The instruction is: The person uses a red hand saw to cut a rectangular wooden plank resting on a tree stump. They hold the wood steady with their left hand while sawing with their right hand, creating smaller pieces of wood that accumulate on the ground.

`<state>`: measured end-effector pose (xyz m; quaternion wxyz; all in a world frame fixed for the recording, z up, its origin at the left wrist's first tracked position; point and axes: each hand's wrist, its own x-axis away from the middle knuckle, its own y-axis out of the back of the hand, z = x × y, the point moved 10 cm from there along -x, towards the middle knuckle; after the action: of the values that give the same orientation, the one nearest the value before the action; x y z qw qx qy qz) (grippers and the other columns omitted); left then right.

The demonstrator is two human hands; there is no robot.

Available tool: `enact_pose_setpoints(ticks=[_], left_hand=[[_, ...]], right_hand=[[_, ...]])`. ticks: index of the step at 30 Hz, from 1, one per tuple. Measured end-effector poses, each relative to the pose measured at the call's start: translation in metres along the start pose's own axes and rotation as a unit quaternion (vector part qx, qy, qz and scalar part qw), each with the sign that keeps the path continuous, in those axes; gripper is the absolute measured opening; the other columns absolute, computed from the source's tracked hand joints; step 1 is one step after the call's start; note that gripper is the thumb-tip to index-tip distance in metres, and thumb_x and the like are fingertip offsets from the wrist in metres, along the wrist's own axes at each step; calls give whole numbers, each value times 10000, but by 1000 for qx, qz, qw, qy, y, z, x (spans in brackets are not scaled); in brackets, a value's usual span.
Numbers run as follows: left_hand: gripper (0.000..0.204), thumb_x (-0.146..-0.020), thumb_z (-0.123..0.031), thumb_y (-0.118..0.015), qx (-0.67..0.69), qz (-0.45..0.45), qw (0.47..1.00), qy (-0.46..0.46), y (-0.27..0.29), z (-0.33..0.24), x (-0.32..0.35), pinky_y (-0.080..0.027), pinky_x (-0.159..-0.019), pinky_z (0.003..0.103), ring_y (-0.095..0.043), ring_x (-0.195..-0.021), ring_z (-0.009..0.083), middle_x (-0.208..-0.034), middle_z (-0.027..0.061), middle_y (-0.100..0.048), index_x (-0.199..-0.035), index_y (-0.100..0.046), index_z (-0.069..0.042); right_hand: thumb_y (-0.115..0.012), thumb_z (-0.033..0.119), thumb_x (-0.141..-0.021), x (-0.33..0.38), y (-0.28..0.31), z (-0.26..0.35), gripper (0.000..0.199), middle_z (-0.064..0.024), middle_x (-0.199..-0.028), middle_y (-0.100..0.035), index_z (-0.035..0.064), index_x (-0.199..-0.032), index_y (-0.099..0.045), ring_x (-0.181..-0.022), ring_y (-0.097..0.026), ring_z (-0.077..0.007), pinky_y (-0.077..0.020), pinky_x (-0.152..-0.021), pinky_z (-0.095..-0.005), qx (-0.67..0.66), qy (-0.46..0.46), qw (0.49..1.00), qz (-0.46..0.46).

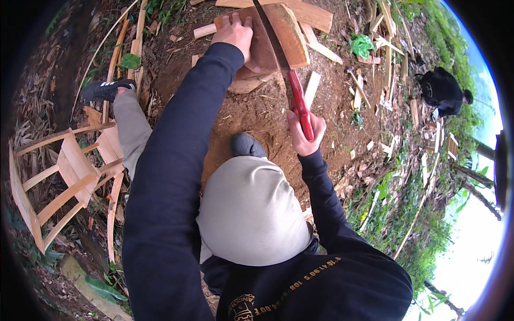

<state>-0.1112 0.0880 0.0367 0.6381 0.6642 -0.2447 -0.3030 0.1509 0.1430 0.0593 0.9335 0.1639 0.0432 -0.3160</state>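
Note:
My right hand (307,131) is closed round the red handle of a long, dark-bladed hand saw (301,101); its teeth are too small to make out. The blade slants up and left across a thick wooden block (292,37), and its far end leaves the top of the picture. On the block's brown face, left of the blade, my left hand (235,36) lies flat with its fingers spread. Under the block sits another piece of wood (247,84), partly hidden.
Offcuts and a wooden-handled tool (358,88) lie on the dirt to the right, near a green plastic bag (362,46). At left stands a wooden slatted frame (75,166), with a person's shoe (107,90) beyond it. A person in dark clothes (444,91) is far right.

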Motion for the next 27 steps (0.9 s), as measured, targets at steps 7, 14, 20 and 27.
enact_pose_setpoints(ticks=[7, 14, 20, 27], left_hand=[[1156, -527, -426, -958, 8, -5, 1000, 0, 11, -2, 5, -462, -1083, 458, -431, -1344, 485, -1436, 285, -452, -1464, -406, -35], [1303, -415, -485, -982, 20, 18, 1000, -6, 15, 1, 8, -447, -1102, 459, -401, -1366, 478, -1469, 289, -409, -1479, -382, -31], [1292, -437, -442, -983, 58, 65, 996, -7, 22, -6, 13, -400, -1138, 458, -362, -1397, 475, -1505, 307, -359, -1487, -359, -23], [1311, -403, -437, -990, 76, 59, 995, 0, 31, -4, 12, -392, -1138, 456, -346, -1403, 474, -1507, 287, -368, -1479, -367, -20]], right_hand=[[-683, 113, -858, -1, -4, 2, 263, -16, -460, -435, 15, -644, -563, -402, -407, -82, -345, -418, -283, 27, 5, 999, 24], [-674, 98, -841, 17, -3, 2, 217, -64, -490, -514, 11, -666, -581, -423, -506, -109, -407, -455, -274, 76, 10, 997, 29], [-650, 68, -823, 6, -7, 0, 113, -86, -529, -546, 9, -727, -645, -466, -580, -131, -469, -501, -299, 17, -11, 999, 43], [-643, 82, -815, -12, -2, 11, 216, -66, -477, -478, 22, -626, -557, -403, -489, -138, -397, -444, -306, 40, 23, 999, 12]])
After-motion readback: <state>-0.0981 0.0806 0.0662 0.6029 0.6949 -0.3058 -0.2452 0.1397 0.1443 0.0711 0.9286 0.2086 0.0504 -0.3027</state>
